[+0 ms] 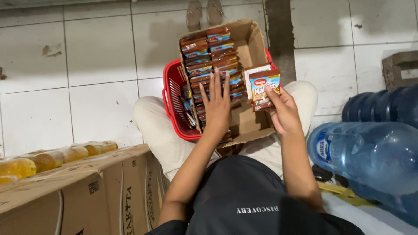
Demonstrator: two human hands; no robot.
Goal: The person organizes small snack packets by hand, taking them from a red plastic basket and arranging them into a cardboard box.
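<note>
Snack packets (209,61): lying in tight brown rows inside the cardboard box (252,43), filling its left side; right side showing bare cardboard.
Box position: sitting in a red basket (170,93) on the person's lap, above the tiled floor (87,65).
Left hand (216,104): lying flat, fingers spread wide, pressing on the near rows; gripping nothing.
Right hand (284,111): fingers closing around a small stack of packets (263,87), holding it upright over the box's right side, just beside the rows.
Step, judging: rows being steadied while the held stack is hovering at the empty right side.
Next move is calling for: keeping the stack square and the left palm bracing the rows so they are not toppling.
Surroundings: carton with oil bottles (56,159) near left; blue water jugs (374,152) right.
</note>
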